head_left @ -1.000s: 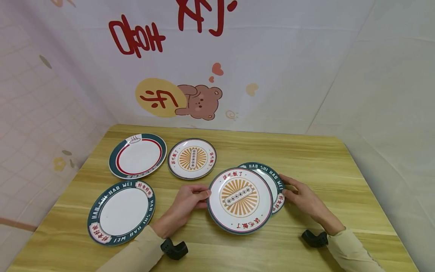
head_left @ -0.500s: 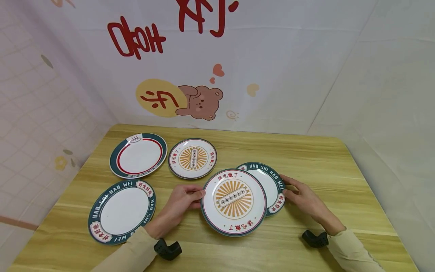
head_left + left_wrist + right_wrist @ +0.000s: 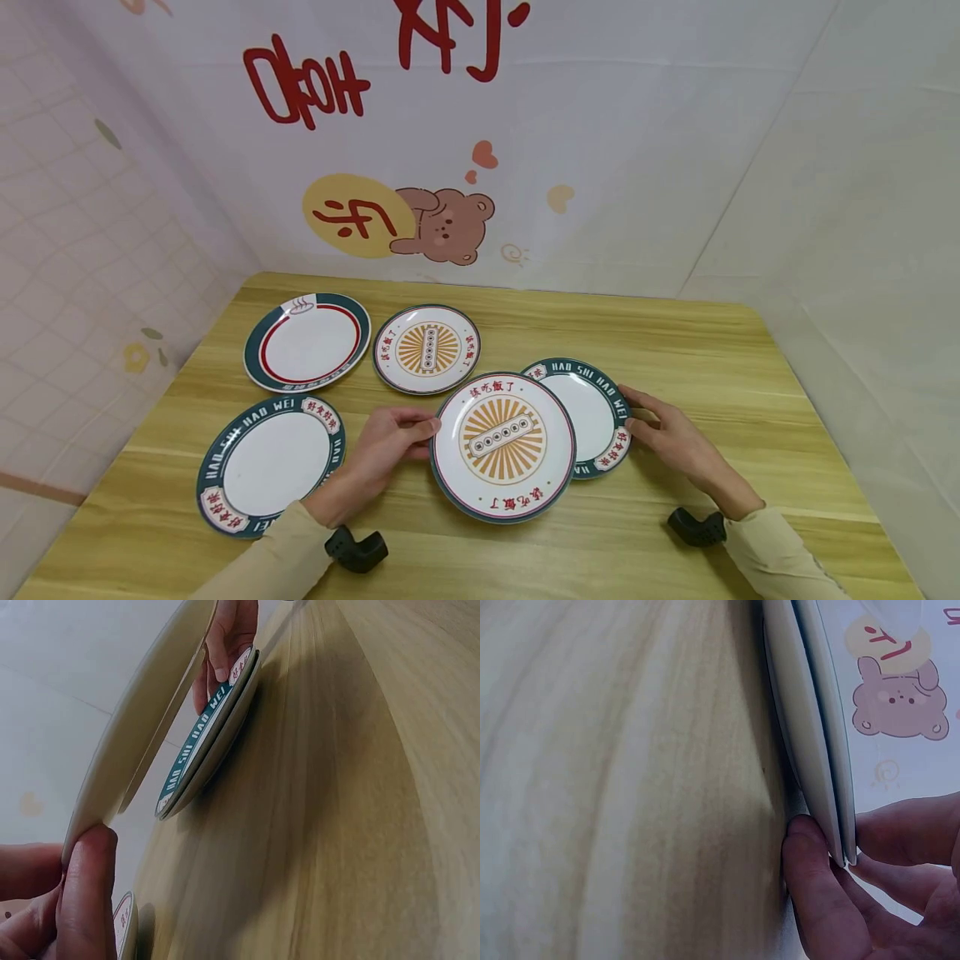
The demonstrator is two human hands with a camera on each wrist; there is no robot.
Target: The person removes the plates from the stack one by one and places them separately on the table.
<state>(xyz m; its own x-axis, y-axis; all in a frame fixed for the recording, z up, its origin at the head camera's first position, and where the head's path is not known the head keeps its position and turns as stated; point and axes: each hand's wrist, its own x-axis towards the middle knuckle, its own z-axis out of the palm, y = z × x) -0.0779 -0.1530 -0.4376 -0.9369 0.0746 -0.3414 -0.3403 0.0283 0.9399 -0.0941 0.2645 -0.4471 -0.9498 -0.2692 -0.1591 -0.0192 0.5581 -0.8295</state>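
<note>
My left hand (image 3: 375, 457) pinches the left rim of a white plate (image 3: 502, 442) with an orange sunburst print and red lettering. That plate is raised over the table and partly covers a green-rimmed plate (image 3: 596, 408) lettered HAO SHI HAO WEI. The right edge of the green-rimmed plate is pinched by my right hand (image 3: 671, 437). In the left wrist view, the pale underside (image 3: 139, 720) of the sunburst plate shows, apart from the green-rimmed one. Two stacked plate edges (image 3: 817, 727) sit between my right thumb and fingers in the right wrist view; the lower plate's face is hidden.
On the left of the wooden table (image 3: 675, 350) lie a larger green-rimmed plate (image 3: 273, 462), a green-and-red-banded plate (image 3: 309, 340) and a smaller sunburst plate (image 3: 427, 350). A printed cloth wall (image 3: 615, 150) rises behind the table's far edge.
My left hand has moved left with the sunburst plate, uncovering more of the green-rimmed plate. My right hand has stayed nearly still.
</note>
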